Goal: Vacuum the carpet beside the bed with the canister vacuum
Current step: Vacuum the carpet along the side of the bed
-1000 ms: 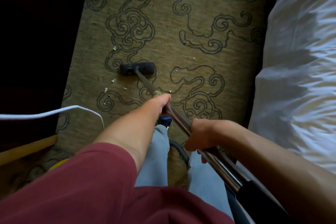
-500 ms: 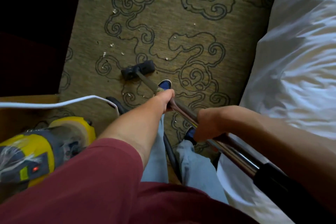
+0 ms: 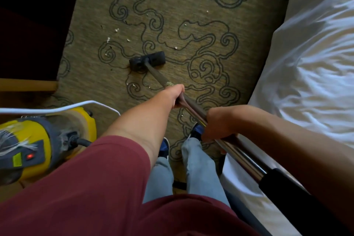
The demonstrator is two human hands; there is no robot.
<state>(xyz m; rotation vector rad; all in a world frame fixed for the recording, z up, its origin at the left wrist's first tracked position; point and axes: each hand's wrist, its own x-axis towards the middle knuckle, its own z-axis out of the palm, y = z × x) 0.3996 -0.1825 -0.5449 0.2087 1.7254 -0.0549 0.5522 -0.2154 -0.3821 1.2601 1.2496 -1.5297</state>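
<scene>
Two hands (image 3: 173, 96) (image 3: 216, 126) on one wand (image 3: 193, 105)

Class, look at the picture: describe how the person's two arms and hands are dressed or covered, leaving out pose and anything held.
The left arm has a dark red short sleeve covering the upper arm; the forearm and left hand are bare. The right arm shows no sleeve in view, and the right hand is bare too. No gloves, watch or rings are visible.

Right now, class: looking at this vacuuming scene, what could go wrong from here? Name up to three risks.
1. The white cord loops over the yellow canister near the feet and could snag or trip.
2. White scraps lie left of and beyond the floor head; a straight stroke may miss them.
3. The wand runs close beside the white bedding, which could be caught.
</scene>
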